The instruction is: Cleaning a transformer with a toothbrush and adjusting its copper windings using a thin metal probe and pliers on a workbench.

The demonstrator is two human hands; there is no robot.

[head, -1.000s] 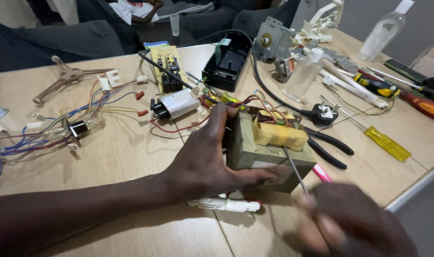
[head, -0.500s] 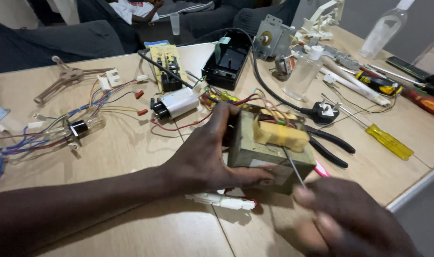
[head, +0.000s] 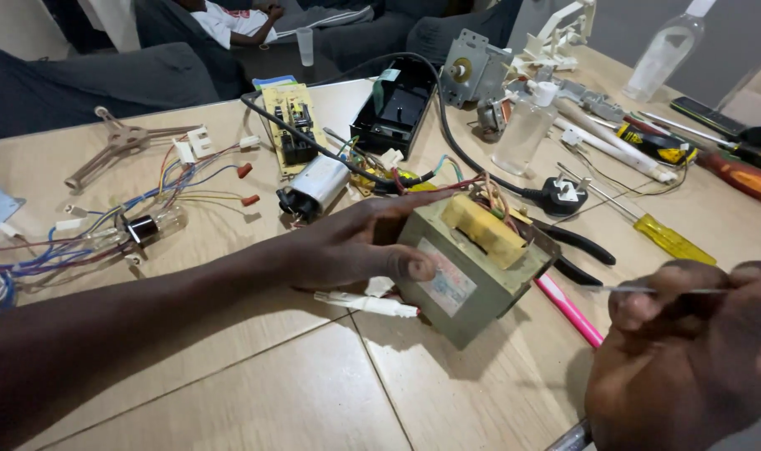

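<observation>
Transformer (head: 472, 267): boxy grey-green metal core, yellow-taped winding, tilted up.

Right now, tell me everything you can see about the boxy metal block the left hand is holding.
The transformer is a grey-green metal block, tilted with one edge raised off the wooden table. A yellow wrapped coil sits on top, coloured wires run from its back, and a pale worn label covers its front face. The left hand steadies it, thumb pressing the label side.

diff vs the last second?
Left hand has tipped the transformer up onto an edge, its labelled face now toward the camera. Right hand drew the thin metal tool back off it, to the right. Pliers and yellow screwdriver unmoved.
</observation>
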